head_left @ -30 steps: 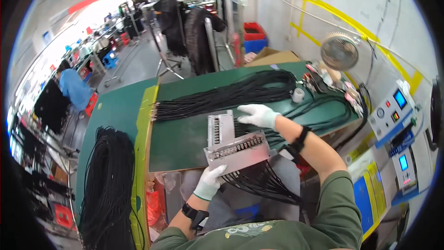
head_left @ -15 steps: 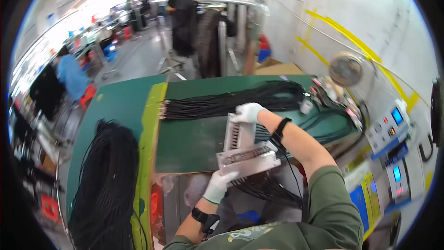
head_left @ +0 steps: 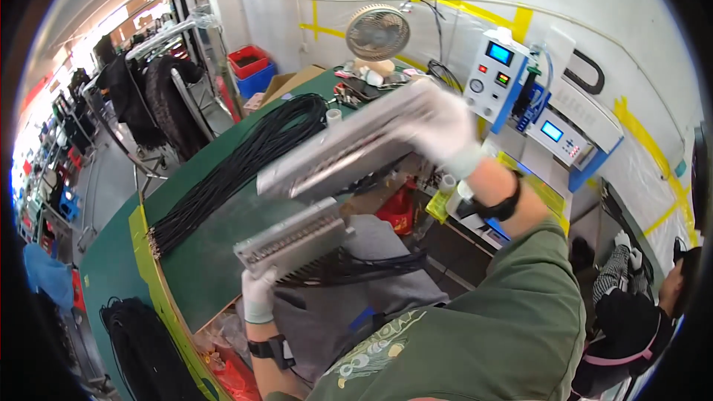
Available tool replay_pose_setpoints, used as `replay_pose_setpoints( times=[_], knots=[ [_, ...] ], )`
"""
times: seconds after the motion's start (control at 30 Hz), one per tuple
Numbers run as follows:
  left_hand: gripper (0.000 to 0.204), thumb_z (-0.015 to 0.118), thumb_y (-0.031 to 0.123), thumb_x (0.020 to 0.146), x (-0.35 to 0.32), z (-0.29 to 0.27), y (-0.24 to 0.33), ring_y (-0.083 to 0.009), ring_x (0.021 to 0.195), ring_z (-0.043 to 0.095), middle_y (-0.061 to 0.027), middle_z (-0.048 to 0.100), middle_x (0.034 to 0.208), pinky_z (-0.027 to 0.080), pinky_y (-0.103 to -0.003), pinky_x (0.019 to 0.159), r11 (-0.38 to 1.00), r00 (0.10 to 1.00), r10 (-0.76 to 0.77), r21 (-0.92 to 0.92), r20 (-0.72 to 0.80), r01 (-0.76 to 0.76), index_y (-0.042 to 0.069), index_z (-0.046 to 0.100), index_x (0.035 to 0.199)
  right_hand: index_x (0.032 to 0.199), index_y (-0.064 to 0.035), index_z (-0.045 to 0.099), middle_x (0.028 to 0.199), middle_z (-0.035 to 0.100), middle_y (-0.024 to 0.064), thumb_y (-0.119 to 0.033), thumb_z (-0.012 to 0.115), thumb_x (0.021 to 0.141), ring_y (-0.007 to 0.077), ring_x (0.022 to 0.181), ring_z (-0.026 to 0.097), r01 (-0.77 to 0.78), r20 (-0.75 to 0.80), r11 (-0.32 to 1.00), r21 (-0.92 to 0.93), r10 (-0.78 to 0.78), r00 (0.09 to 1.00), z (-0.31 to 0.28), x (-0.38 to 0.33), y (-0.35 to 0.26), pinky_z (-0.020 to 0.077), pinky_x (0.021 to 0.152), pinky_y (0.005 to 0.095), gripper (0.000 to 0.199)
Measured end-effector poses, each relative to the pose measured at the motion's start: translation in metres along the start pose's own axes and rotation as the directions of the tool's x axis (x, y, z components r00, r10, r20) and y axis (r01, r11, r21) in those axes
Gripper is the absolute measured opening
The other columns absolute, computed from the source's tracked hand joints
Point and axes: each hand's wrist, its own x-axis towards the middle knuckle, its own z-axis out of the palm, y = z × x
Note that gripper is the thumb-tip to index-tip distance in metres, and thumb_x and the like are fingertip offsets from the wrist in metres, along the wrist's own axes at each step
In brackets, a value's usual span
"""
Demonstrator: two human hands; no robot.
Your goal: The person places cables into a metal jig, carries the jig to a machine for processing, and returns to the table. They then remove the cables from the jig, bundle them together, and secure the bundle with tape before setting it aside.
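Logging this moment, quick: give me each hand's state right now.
Left hand: closed on the lower grey metal comb fixture, with black cables trailing from it.
Right hand: closed on the upper grey metal plate, lifted and motion-blurred.

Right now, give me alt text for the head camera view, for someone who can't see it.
A person's white-gloved right hand lifts a long grey metal plate over a green workbench, while the gloved left hand grips a grey comb-like metal fixture trailing black cables. A long bundle of black cables lies across the bench.
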Motion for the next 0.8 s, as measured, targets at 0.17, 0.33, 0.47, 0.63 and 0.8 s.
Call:
replay_pose_setpoints(
  times=[0.17,0.33,0.47,0.63,0.8],
  knots=[
    [0.047,0.069,0.021,0.09,0.062,-0.021,-0.012,-0.025,0.101,0.068,-0.0111,0.067,0.114,0.055,-0.038,0.086,0.998,0.995,-0.055,-0.032,-0.081,0.053,-0.003,0.055,0.128,0.122,-0.001,0.063,0.101,0.069,0.0063,-0.036,0.058,0.101,0.0134,0.088,0.065,-0.011,-0.65,1.0,0.01,0.015,0.76,-0.166,-0.02,-0.01,0.0536,0.079,0.0296,0.041],
    [0.049,0.066,0.022,0.093,0.093,-0.058,-0.02,-0.0301,0.1,0.068,-0.0148,0.066,0.117,0.057,-0.044,0.087,0.943,0.952,-0.299,-0.135,0.064,0.305,-0.002,0.051,0.133,0.131,-0.001,0.059,0.121,0.067,0.0091,-0.04,0.065,0.097,0.0165,0.106,0.064,-0.212,-0.631,0.91,0.356,0.402,0.664,-0.283,-0.095,-0.025,0.0519,0.094,0.0323,0.052],
    [0.048,0.066,0.021,0.095,0.097,-0.047,-0.019,-0.0303,0.099,0.068,-0.0169,0.065,0.119,0.057,-0.044,0.089,0.947,0.96,-0.279,-0.177,-0.034,0.269,-0.003,0.05,0.133,0.13,-0.0003,0.059,0.121,0.066,0.0105,-0.042,0.068,0.094,0.0204,0.105,0.065,-0.39,-0.718,0.794,0.466,0.597,0.358,-0.324,-0.183,0.015,0.0524,0.094,0.0336,0.056],
    [0.05,0.066,0.021,0.095,0.095,-0.032,-0.016,-0.0297,0.101,0.068,-0.0179,0.064,0.122,0.057,-0.043,0.09,0.954,0.963,-0.249,-0.198,-0.101,0.226,-0.004,0.049,0.135,0.116,-0.0038,0.067,0.113,0.07,0.01,-0.049,0.073,0.088,0.0189,0.099,0.067,-0.678,-0.701,0.531,0.508,0.712,0.032,-0.359,-0.307,0.12,0.0537,0.084,0.0327,0.054],
    [0.05,0.065,0.02,0.096,0.09,-0.05,-0.016,-0.0308,0.108,0.066,-0.019,0.061,0.127,0.056,-0.043,0.093,0.954,0.957,-0.26,-0.188,-0.128,0.234,-0.004,0.048,0.137,0.114,-0.0025,0.069,0.105,0.071,0.0081,-0.05,0.077,0.084,0.0216,0.089,0.066,-0.914,-0.677,0.157,0.375,0.72,-0.155,-0.348,-0.368,0.209,0.0506,0.078,0.0346,0.057]
  ],
)
